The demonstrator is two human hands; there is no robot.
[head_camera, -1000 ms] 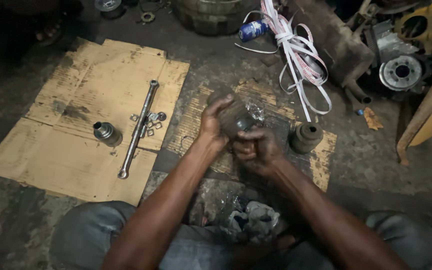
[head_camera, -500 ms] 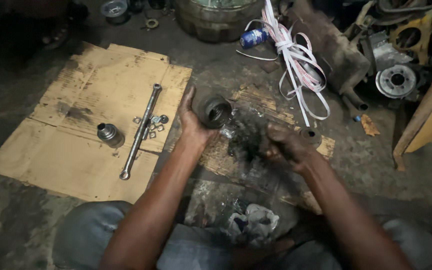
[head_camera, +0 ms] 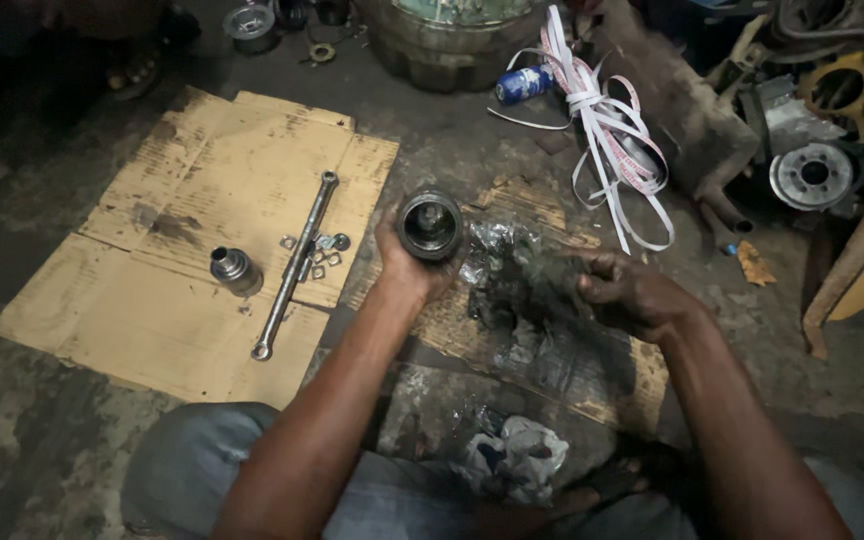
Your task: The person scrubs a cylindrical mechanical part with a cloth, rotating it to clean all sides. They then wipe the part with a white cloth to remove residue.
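A grimy workshop floor is carrying two sheets of oil-stained cardboard (head_camera: pixel 202 250), with engine scrap piled at the far right. The left hand (head_camera: pixel 407 270) is closing around a greasy round metal housing (head_camera: pixel 430 224), holding it up over the middle of the floor with its open mouth facing the camera. The right hand (head_camera: pixel 632 295) is curling loosely over a dark, greasy mass (head_camera: pixel 522 285) on the nearer cardboard; whether it is gripping anything, I cannot tell. Grease is coating both hands, so the housing is likely slipping risk, and a drop could dent it or pick up floor grit. The long wrench (head_camera: pixel 297 262), small nuts (head_camera: pixel 320 245) and metal cylinder (head_camera: pixel 234 270) are lying loose to the left, easy to scatter.
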